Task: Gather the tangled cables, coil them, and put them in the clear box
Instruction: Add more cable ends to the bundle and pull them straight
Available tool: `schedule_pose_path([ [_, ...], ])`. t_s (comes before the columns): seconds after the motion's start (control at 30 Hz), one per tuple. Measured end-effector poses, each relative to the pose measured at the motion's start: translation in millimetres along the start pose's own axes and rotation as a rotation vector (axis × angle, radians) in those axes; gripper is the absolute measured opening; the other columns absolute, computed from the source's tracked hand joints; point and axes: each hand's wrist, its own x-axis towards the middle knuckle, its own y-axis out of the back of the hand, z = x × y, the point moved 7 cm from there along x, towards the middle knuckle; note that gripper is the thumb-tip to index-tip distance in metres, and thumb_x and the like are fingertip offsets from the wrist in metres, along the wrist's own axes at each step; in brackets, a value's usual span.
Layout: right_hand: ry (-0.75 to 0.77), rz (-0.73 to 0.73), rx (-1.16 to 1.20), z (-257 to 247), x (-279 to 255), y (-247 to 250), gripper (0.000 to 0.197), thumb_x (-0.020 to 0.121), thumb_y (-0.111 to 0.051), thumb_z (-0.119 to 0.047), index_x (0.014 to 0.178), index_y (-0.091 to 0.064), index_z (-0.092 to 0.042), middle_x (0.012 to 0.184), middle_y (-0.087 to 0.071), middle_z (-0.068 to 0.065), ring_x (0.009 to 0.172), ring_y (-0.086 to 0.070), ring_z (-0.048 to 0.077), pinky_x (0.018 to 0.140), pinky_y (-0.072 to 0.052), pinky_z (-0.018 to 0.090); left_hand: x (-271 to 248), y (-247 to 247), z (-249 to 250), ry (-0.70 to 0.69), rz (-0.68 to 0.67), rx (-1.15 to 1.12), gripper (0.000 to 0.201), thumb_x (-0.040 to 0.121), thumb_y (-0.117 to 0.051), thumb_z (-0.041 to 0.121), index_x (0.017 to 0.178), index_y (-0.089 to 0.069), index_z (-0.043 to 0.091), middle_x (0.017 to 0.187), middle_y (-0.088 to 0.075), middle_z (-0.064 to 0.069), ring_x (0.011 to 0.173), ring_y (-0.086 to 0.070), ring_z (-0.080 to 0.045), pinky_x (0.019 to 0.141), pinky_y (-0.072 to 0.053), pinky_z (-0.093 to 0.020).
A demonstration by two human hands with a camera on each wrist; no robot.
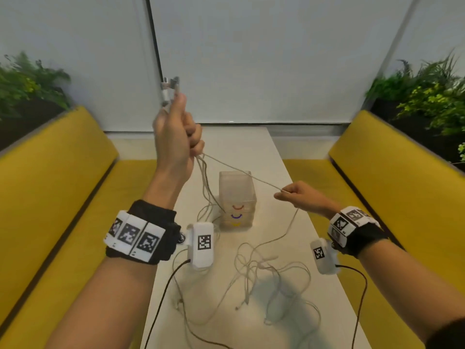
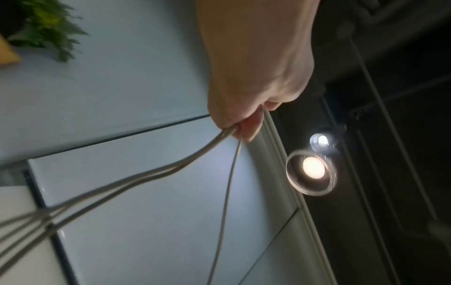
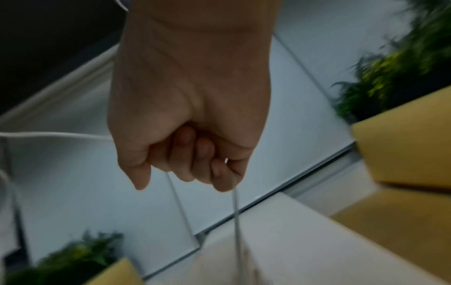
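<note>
My left hand is raised high above the table and grips a bunch of white cables, their plug ends sticking up past my fingers. One taut cable strand runs from that fist across to my right hand, which pinches it to the right of the clear box. The box stands upright mid-table. In the left wrist view the cables trail out of my fist. In the right wrist view my curled fingers hold the thin cable. A loose tangle of cables lies on the near table.
The narrow white table runs between two yellow benches. Planters with green plants sit behind each bench. A white wall closes the far end. Black leads hang from the wrist cameras.
</note>
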Motion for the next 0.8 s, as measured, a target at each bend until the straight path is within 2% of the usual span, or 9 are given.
schedule_pose_path([
  [0.1, -0.153, 0.038, -0.238, 36, -2, 6, 0.051, 0.095, -0.061, -0.034, 0.054, -0.035, -0.017, 0.049, -0.033, -0.002, 0.044, -0.029, 0.011, 0.049, -0.025, 0.026, 1, 3, 9, 0.018, 0.017, -0.04, 0.041, 0.099, -0.046, 0.021, 0.061, -0.03, 0.023, 0.054, -0.019, 0.004, 0.047, -0.013, -0.014, 0.04, -0.014, -0.023],
  [0.17, -0.229, 0.024, -0.333, 57, -4, 1, 0.052, 0.094, -0.061, -0.036, 0.053, -0.034, -0.019, 0.05, -0.036, -0.001, 0.047, -0.033, 0.014, 0.052, -0.026, 0.028, -2, -4, 9, 0.011, -0.017, -0.041, 0.036, 0.092, -0.043, 0.017, 0.06, -0.028, 0.023, 0.054, -0.018, 0.003, 0.047, -0.012, -0.014, 0.04, -0.013, -0.022],
  [0.3, -0.298, -0.008, -0.312, 81, -9, -8, 0.053, 0.094, -0.061, -0.038, 0.052, -0.033, -0.02, 0.05, -0.032, 0.0, 0.047, -0.03, 0.014, 0.053, -0.024, 0.029, 1, 1, 21, -0.022, 0.004, -0.237, 0.031, 0.093, -0.03, 0.015, 0.062, -0.033, 0.019, 0.056, -0.019, 0.003, 0.051, -0.01, -0.013, 0.043, -0.008, -0.027],
  [0.47, -0.323, -0.054, -0.265, 93, -15, -20, 0.055, 0.094, -0.061, -0.041, 0.054, -0.03, -0.019, 0.05, -0.028, -0.001, 0.047, -0.026, 0.014, 0.053, -0.022, 0.028, 6, 8, 37, -0.124, 0.067, -0.358, 0.032, 0.096, -0.029, 0.017, 0.065, -0.037, 0.016, 0.056, -0.022, 0.002, 0.05, -0.014, -0.013, 0.041, -0.013, -0.025],
  [0.53, -0.347, -0.042, -0.283, 99, -17, -21, 0.054, 0.094, -0.06, -0.043, 0.056, -0.032, -0.018, 0.052, -0.032, 0.0, 0.05, -0.031, 0.016, 0.054, -0.025, 0.029, 6, 8, 45, -0.174, 0.084, -0.399, 0.031, 0.096, -0.029, 0.015, 0.066, -0.037, 0.016, 0.057, -0.022, 0.002, 0.05, -0.014, -0.014, 0.041, -0.014, -0.025],
  [0.6, -0.369, -0.047, -0.263, 106, -20, -23, 0.051, 0.096, -0.053, -0.047, 0.057, -0.041, -0.016, 0.054, -0.046, 0.0, 0.053, -0.044, 0.017, 0.059, -0.035, 0.03, 5, 6, 52, -0.203, 0.078, -0.414, 0.03, 0.096, -0.029, 0.014, 0.067, -0.037, 0.016, 0.058, -0.022, 0.001, 0.05, -0.015, -0.014, 0.04, -0.016, -0.024],
  [0.67, -0.374, -0.065, -0.18, 102, -21, -28, 0.057, 0.1, -0.036, -0.055, 0.064, -0.051, -0.013, 0.06, -0.06, 0.002, 0.06, -0.056, 0.018, 0.07, -0.045, 0.034, 5, -1, 52, -0.197, 0.032, -0.374, 0.031, 0.099, -0.03, 0.015, 0.07, -0.038, 0.016, 0.055, -0.025, 0.001, 0.046, -0.021, -0.014, 0.039, -0.021, -0.023],
  [0.73, -0.329, -0.016, -0.107, 86, -18, -27, 0.063, 0.098, -0.025, -0.062, 0.068, -0.051, -0.013, 0.063, -0.059, 0.005, 0.063, -0.056, 0.021, 0.073, -0.047, 0.038, 4, -16, 39, -0.168, -0.065, -0.242, 0.035, 0.105, -0.029, 0.021, 0.074, -0.043, 0.015, 0.052, -0.031, 0.002, 0.041, -0.028, -0.014, 0.038, -0.024, -0.024],
  [0.8, -0.216, 0.049, -0.144, 58, -9, -23, 0.056, 0.095, -0.035, -0.063, 0.071, -0.048, -0.014, 0.065, -0.052, 0.003, 0.063, -0.049, 0.02, 0.065, -0.042, 0.036, -1, -32, 15, -0.119, -0.179, -0.041, 0.034, 0.108, -0.031, 0.027, 0.081, -0.048, 0.016, 0.052, -0.034, 0.005, 0.041, -0.028, -0.011, 0.039, -0.023, -0.024],
])
